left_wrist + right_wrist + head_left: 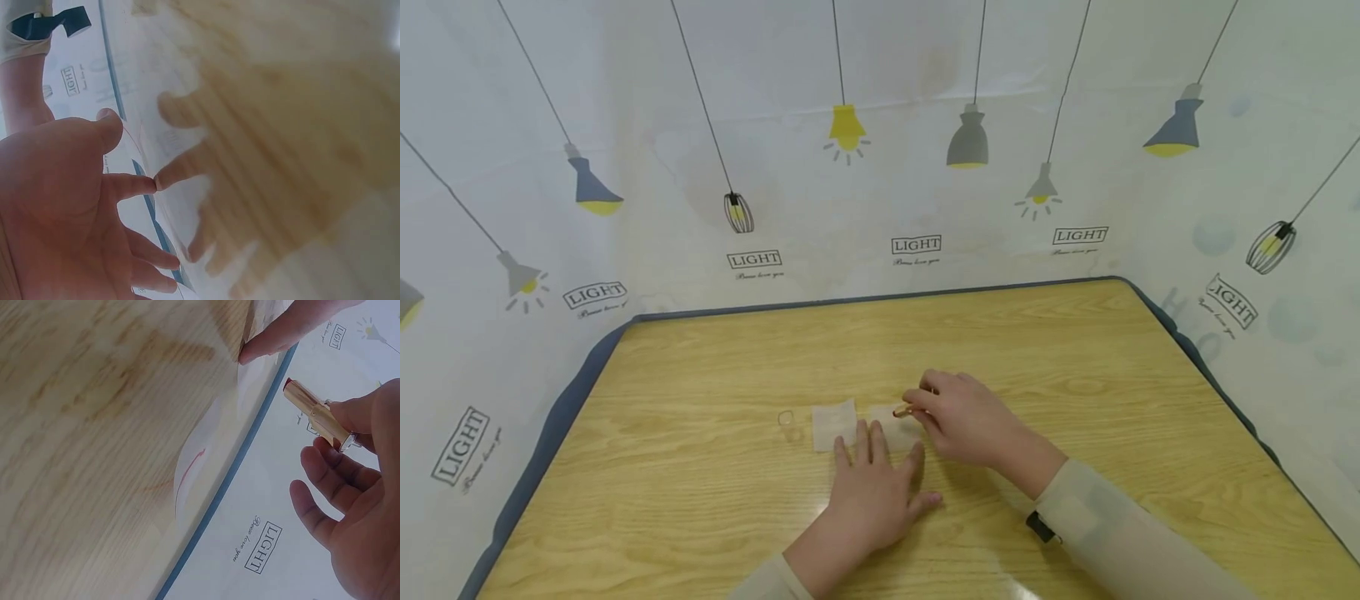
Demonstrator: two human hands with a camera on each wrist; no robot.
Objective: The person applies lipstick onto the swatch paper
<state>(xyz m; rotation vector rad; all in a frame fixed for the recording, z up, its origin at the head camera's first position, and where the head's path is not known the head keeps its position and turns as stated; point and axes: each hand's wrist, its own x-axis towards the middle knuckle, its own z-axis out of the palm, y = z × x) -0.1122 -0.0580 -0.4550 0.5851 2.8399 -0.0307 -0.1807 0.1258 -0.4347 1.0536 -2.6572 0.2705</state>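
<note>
My right hand (976, 423) pinches a gold lipstick (317, 414) with its red tip exposed, held just above the right-hand piece of white paper (901, 432). In the right wrist view, a curved red stroke (189, 470) shows on the paper. Fingers spread, my left hand (872, 500) rests with its fingertips at the near edges of both papers. A second white paper (833, 427) lies to the left of the first. Left of that, a small clear cap (786, 419) is on the table.
The wood-grain table (700, 367) is bordered by a dark blue edge (880, 297). Behind it and at both sides hang pale sheets (880, 192) printed with lamps and the word LIGHT.
</note>
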